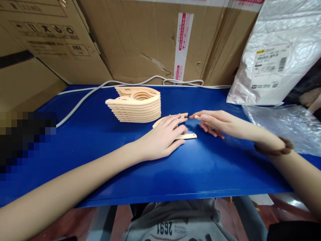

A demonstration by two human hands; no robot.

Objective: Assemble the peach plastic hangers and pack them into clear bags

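My left hand (164,139) lies over a cream-coloured plastic piece (190,136) on the blue table, gripping it against the surface with the index finger curled. Two arms of that piece stick out past the fingers towards the right; its middle is hidden under the hand. To the right, just above the table, my right hand (213,122) pinches a small cream-coloured plastic part (197,117) between thumb and fingers, most of it covered. Behind my left hand stands a neat stack of curved cream-coloured plastic pieces (135,107) with openings in them.
A white cable (85,103) runs along the back of the blue table (200,174). Large cardboard boxes (140,40) stand behind and at the left. At the right are a white mailing bag (268,77) with a label and clear plastic wrap (283,125).
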